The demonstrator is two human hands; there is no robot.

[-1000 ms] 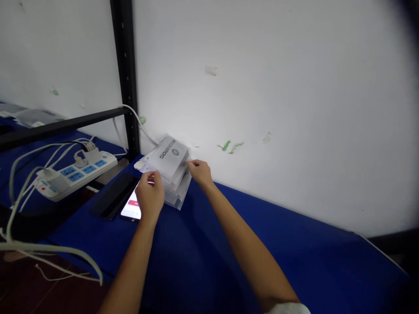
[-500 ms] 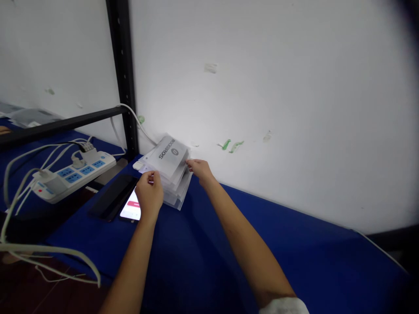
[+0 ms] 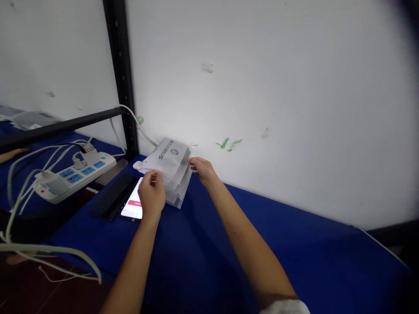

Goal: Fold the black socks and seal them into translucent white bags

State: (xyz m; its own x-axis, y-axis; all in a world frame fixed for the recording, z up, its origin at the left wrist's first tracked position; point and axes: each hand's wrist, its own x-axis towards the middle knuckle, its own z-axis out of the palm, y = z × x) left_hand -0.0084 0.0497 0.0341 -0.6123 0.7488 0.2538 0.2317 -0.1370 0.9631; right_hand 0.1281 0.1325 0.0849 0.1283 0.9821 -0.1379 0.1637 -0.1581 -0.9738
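A stack of frosted plastic bags (image 3: pixel 176 185) lies on the blue tabletop against the wall. The top bag (image 3: pixel 165 157) carries dark "ROCKBROS" lettering and a round logo, and its middle bulges up a little. My left hand (image 3: pixel 152 192) is closed, thumb against fingers, at the near-left edge of this bag. At its right edge my right hand (image 3: pixel 201 168) pinches the plastic between thumb and fingers. Just left of my left hand lies a lit phone (image 3: pixel 132 207), partly covered by that hand. A dark flat object (image 3: pixel 113 197) rests beside the phone.
A white power strip (image 3: pixel 78 174) with plugs and tangled white cables (image 3: pixel 52 250) occupies the left. A black metal post (image 3: pixel 121 69) and crossbar (image 3: pixel 65 124) stand behind it. Part of another person's arm (image 3: pixel 13 155) shows at the far left. The white wall (image 3: pixel 278 87) borders the tabletop.
The top bag's surface has shifted and sits slightly lower between my hands. Both hands keep nearly the same places. At the far left, the other person's arm has come nearer.
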